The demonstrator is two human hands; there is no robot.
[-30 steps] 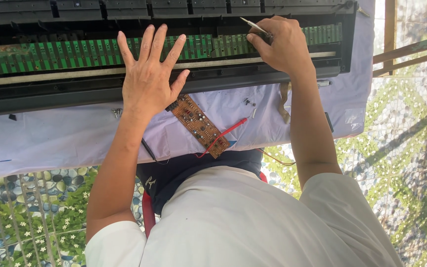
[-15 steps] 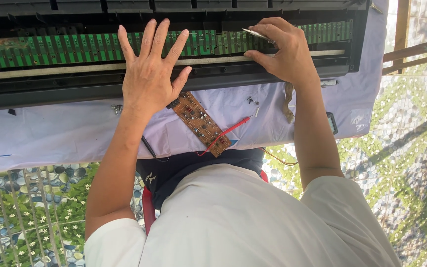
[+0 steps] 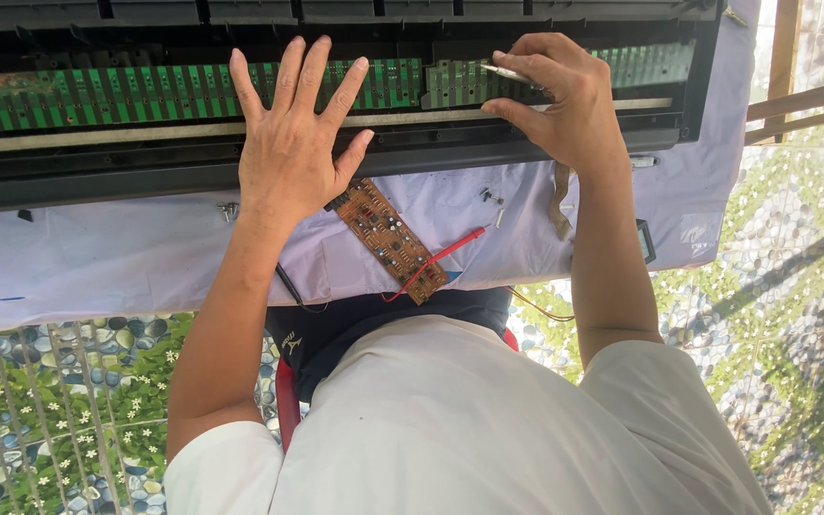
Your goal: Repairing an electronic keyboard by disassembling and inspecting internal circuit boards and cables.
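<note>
An opened black keyboard case (image 3: 97, 176) lies across the top, with a long green circuit board (image 3: 97, 95) exposed inside. My left hand (image 3: 288, 143) rests flat on it, fingers spread, palm on the case's front edge. My right hand (image 3: 560, 100) is closed around a thin metal tool (image 3: 507, 72), whose tip points left onto the green board. A brown circuit board (image 3: 388, 238) with a red wire (image 3: 436, 257) lies on the white cloth (image 3: 107, 262) just below my left hand.
Small screws (image 3: 493, 200) and a metal bit (image 3: 229, 208) lie on the cloth. A tan strap (image 3: 560, 200) hangs by my right wrist. A small dark device (image 3: 646, 240) sits at the cloth's right edge. Patterned pebble flooring (image 3: 793, 315) surrounds the table; wooden bars (image 3: 803, 95) stand right.
My right hand has lowered onto the green board and turned the tool, so its tip now points left at the board. My left hand stays flat.
</note>
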